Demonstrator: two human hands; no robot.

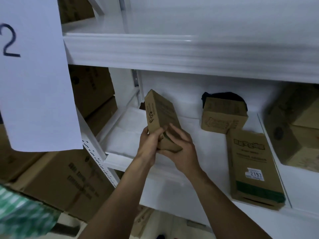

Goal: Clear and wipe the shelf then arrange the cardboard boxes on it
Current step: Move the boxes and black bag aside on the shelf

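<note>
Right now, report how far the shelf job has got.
Apparently done: the shelf shows bare white at its left, and a flat box and a back box already sit on it. In hand: left hand and right hand grip a tilted small box above it. Left: setting it down, lining up the three, removing the dark cloth behind the back box.
</note>
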